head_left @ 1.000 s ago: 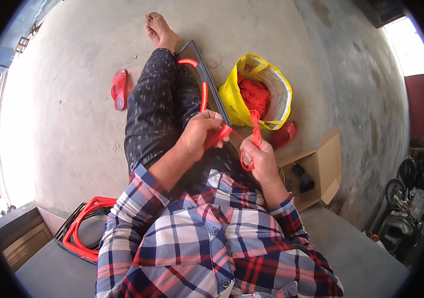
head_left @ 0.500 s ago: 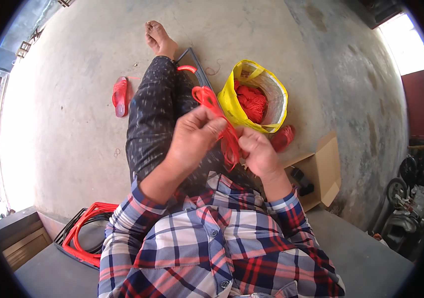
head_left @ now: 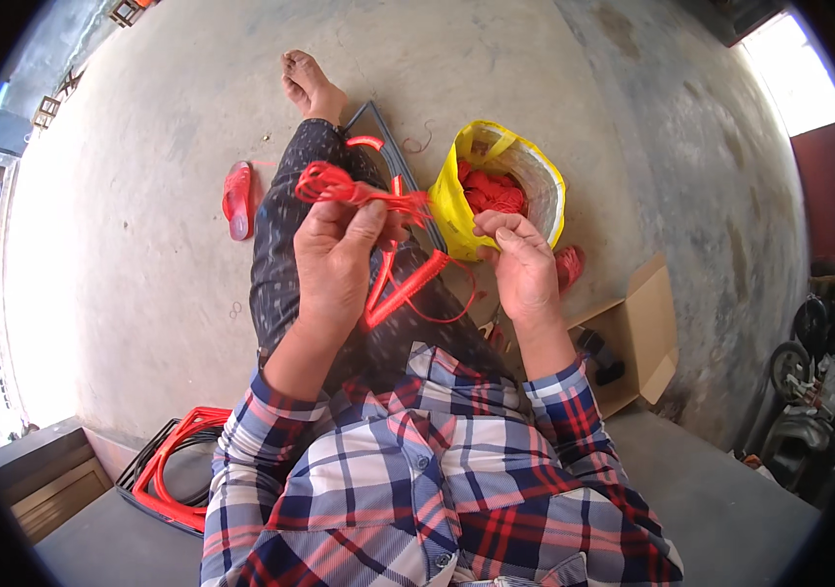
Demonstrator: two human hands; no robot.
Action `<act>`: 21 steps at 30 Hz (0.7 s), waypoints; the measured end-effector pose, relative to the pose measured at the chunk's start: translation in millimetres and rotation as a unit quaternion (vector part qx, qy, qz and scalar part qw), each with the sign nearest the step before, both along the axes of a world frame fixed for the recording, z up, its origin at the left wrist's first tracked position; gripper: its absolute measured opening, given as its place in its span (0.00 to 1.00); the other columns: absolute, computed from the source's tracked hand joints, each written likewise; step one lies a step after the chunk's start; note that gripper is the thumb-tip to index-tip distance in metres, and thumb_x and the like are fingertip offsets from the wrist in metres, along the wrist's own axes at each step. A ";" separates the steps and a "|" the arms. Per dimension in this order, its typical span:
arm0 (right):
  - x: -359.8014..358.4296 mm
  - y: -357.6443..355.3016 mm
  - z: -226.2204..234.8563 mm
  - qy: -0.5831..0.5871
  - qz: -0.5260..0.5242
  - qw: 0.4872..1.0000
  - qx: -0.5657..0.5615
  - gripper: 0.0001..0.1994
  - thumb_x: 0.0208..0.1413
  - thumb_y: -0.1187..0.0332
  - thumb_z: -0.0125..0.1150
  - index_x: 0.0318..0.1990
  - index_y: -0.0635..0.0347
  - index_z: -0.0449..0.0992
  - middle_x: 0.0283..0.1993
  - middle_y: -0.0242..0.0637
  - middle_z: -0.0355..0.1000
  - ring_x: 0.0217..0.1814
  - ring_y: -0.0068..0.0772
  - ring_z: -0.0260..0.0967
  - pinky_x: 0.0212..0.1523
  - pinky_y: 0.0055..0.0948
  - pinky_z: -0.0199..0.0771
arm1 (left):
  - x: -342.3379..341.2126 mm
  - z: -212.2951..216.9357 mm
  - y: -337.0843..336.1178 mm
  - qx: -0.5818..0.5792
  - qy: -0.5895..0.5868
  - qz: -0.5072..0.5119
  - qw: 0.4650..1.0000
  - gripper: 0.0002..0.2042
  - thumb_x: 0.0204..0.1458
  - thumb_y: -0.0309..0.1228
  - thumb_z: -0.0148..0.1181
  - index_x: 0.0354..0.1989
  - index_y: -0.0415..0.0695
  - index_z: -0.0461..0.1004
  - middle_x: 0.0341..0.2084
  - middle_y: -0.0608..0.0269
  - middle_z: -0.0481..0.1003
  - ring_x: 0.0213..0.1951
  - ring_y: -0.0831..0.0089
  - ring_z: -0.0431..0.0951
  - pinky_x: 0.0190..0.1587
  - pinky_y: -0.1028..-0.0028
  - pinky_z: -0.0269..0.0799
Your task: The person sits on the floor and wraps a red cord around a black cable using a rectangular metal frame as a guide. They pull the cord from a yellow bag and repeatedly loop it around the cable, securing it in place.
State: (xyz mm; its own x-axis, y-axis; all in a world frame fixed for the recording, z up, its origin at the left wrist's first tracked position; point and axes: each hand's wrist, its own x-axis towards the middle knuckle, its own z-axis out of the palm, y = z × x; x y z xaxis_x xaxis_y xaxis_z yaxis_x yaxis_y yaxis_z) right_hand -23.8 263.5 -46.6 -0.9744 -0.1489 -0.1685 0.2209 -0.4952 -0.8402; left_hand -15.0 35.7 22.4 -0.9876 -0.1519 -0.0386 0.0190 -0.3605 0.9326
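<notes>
My left hand (head_left: pixel 337 256) is closed round a looped bundle of red cord (head_left: pixel 324 183), held above my lap. My right hand (head_left: pixel 525 269) is raised to the right of it, thumb and fingers pinched together; whether a strand is between them cannot be made out. Below the hands, a frame wrapped in red cord (head_left: pixel 407 291) lies across my thighs, its wrapped sides meeting in a corner. A loose thin strand of cord (head_left: pixel 451 320) curves from it toward the right hand. Dark bare bars of a frame (head_left: pixel 395 147) extend past my knee, with one short red-wrapped piece (head_left: pixel 365 142).
A yellow bag (head_left: pixel 449 201) holding red cord (head_left: pixel 496 193) stands open beyond my right hand. An open cardboard box (head_left: pixel 650 328) with a dark object sits at the right. Red-wrapped frames (head_left: pixel 158 479) lie at my left. Red slippers (head_left: pixel 238 201) are on the floor.
My hands have moved apart. The left hand went left with the cord bundle, which now lies more level, and the right hand rose slightly. The red-wrapped frame now shows on my lap.
</notes>
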 end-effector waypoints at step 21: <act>-6.6 -33.6 -35.5 0.271 0.035 0.831 0.484 0.13 0.43 0.75 0.69 0.40 0.60 0.81 0.54 0.40 0.72 0.58 0.41 0.69 0.61 0.36 0.67 | 2.0 -78.5 5.5 -0.302 -0.078 -0.168 0.935 0.09 0.56 0.19 0.57 0.45 0.36 0.73 0.35 0.58 0.79 0.36 0.74 0.79 0.44 0.74 0.74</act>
State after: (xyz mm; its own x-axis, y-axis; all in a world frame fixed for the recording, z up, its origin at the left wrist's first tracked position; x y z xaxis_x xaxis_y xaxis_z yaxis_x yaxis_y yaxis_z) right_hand -30.4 229.8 -82.1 -0.9408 -0.2593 0.2184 -0.3204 0.4693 -0.8229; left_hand -13.0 41.2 -56.1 -0.9730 0.1253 -0.1939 -0.1544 0.2714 0.9500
